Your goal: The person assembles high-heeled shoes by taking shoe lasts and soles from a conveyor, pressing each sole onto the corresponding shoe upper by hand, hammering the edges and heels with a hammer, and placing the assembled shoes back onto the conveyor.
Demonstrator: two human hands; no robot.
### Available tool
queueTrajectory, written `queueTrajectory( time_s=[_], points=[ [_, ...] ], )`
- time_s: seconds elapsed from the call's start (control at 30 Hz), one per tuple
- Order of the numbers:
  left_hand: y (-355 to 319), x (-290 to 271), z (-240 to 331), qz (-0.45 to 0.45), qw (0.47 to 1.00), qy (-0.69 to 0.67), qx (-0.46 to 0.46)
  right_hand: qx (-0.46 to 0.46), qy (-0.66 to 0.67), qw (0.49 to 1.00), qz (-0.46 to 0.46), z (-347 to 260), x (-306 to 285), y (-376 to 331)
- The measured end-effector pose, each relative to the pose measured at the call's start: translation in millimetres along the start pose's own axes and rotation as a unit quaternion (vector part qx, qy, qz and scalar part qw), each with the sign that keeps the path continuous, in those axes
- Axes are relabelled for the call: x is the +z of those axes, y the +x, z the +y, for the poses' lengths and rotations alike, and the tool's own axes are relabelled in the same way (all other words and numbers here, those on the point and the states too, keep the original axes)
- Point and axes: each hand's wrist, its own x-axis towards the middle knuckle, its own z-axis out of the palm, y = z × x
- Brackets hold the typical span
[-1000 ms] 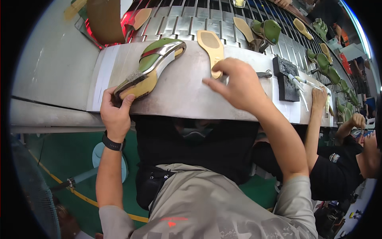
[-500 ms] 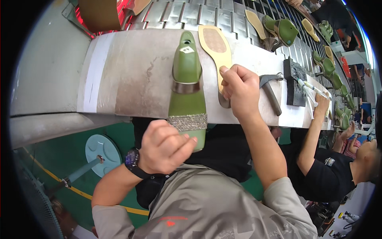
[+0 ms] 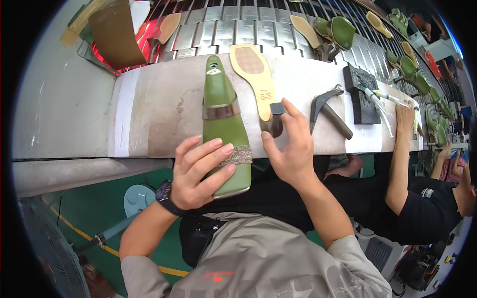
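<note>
Now, left hand (image 3: 198,174): fingers clamped on green shoe last (image 3: 222,124); its toe beyond them on table (image 3: 159,116)
Right hand (image 3: 293,149): fingers pinch tan sole's (image 3: 256,79) heel
Beyond: slatted conveyor (image 3: 233,30)
Below: green floor (image 3: 84,208)

Bright, even overhead light falls across the grey workbench (image 3: 164,107), leaving only soft, short shadows under the green shoe last (image 3: 223,124) and the hammer (image 3: 328,110). A red glow spills from the heater opening (image 3: 107,54) at the bench's far left corner. The metal slats of the conveyor (image 3: 223,30) catch mild glare. Fisheye distortion bows the bench's near edge and blackens the frame's corners. The centre is sharp; the fan guard (image 3: 54,248) at lower left and the right rim soften into blur.
</note>
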Motion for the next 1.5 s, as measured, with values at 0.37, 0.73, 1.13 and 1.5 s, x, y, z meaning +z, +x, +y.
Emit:
queueTrajectory(
  time_s=[0.37, 0.73, 1.13, 1.5],
  points=[
    [90.4, -38.9, -29.7, 0.305, 0.797, -0.465, -0.236, 0.107, 0.216, 0.968, -0.072, -12.6, -37.1, -28.2],
    [119.3, -47.4, -27.2, 0.245, 0.715, -0.588, -0.288, 0.439, 0.524, 0.72, -0.119, -26.9, -56.5, -90.0],
    [134.4, -43.2, -1.3, 0.152, 0.72, -0.631, -0.245, 0.138, 0.5, 0.846, -0.124, -96.3, -92.0, -9.0],
    [119.7, -47.6, 23.9, 0.124, 0.738, -0.639, -0.178, 0.192, 0.483, 0.84, -0.157, -126.7, -81.8, 11.7]
  ],
)
